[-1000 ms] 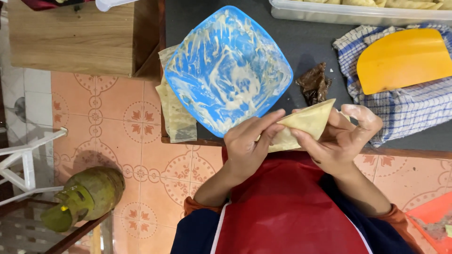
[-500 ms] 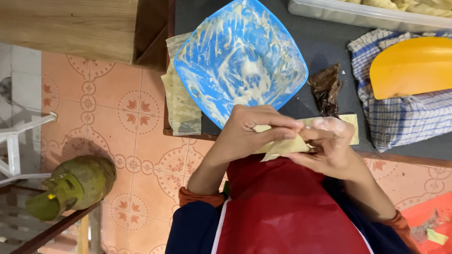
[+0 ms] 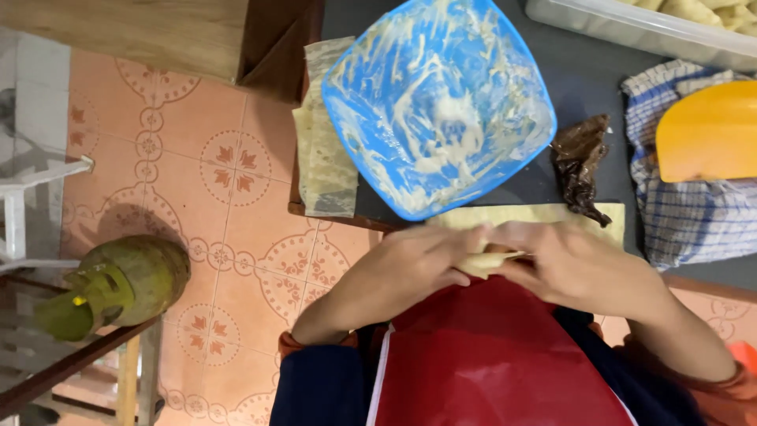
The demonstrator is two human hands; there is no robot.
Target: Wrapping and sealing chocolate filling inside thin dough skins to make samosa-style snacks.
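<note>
A person in a red apron (image 3: 505, 363) holds a pale, folded pastry wrapper (image 3: 485, 260) over the near table edge. It is thin, cream-coloured and mostly hidden between the hands. The left hand (image 3: 414, 264) and right hand (image 3: 564, 260) meet around it, fingers closed and pinching it from both sides. Just beyond lies a flat wrapper sheet (image 3: 528, 214). Farther off sits a blue bowl (image 3: 438, 102) smeared with paste, a stack of wrappers (image 3: 323, 150) to its left, and a dark crumpled plastic (image 3: 579, 162) and a checked cloth (image 3: 694, 213) to its right.
</note>
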